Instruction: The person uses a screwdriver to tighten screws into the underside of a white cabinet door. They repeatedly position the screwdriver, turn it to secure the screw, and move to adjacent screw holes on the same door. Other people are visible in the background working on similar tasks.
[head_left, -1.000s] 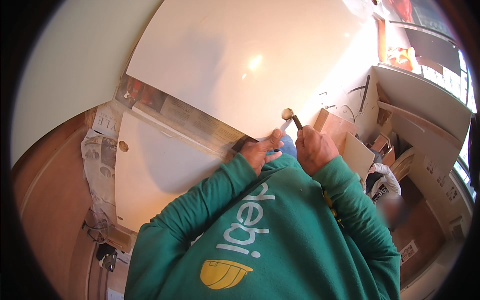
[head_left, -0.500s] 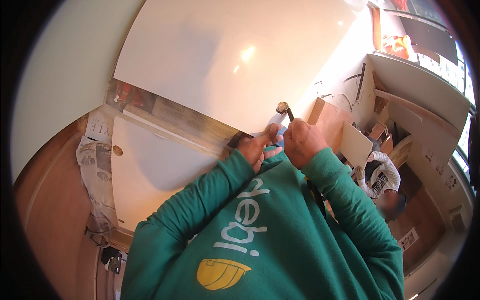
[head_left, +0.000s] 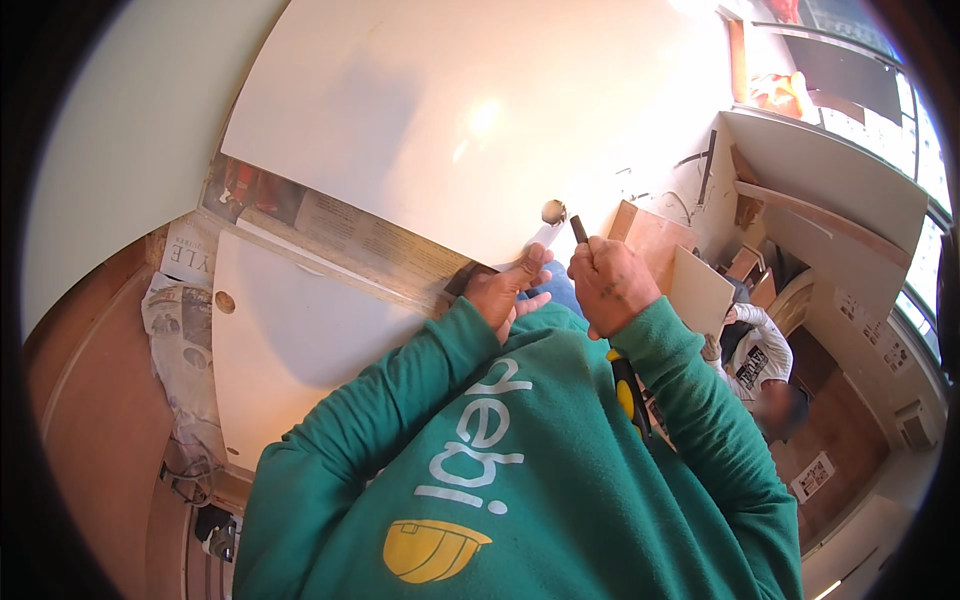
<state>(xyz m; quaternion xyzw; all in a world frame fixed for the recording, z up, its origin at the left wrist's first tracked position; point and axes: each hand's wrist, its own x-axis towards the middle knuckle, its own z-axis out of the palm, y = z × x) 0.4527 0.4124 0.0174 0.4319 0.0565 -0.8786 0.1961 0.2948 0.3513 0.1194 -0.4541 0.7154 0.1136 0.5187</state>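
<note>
I see my right hand (head_left: 618, 285) wrapped around a dark tool (head_left: 578, 229), just beside what seems a round recess (head_left: 553, 212) by the pale panel (head_left: 400, 130). My left hand (head_left: 508, 293) is half-curled; its hold I can't tell. Likely mid-tooling; steady aim is called for.

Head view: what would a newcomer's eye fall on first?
Probably the broad green sweatshirt filling the lower middle, with its yellow helmet print. Next, the large pale panel across the top, bright with glare. Between them, the right hand grips a dark slim tool near a round mark on the panel, the left hand close by.
</note>
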